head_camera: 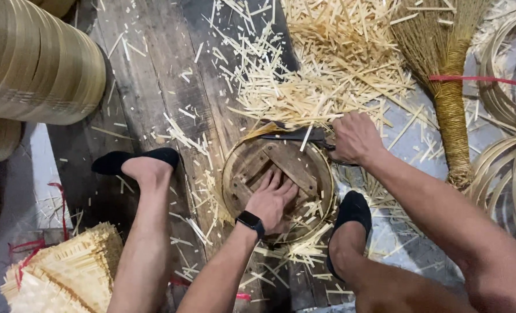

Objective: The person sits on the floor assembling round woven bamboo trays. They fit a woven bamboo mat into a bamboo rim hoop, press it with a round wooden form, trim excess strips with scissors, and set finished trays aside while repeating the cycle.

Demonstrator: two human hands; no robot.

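I log one round bamboo frame (232, 174) lying on the plank floor (153, 87) between my feet. Left hand (272, 200): flat, fingers spread, pressing the wooden crosspieces inside. Right hand (355, 138): fist closed around a knife (292, 135) at the frame's far rim. Nearby: bamboo trimmings (327, 64), broom (449, 87).

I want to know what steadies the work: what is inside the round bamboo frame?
Inside the round bamboo frame lie crossed wooden slats and pale bamboo offcuts. The left hand presses on the slats, covering what lies beneath it.
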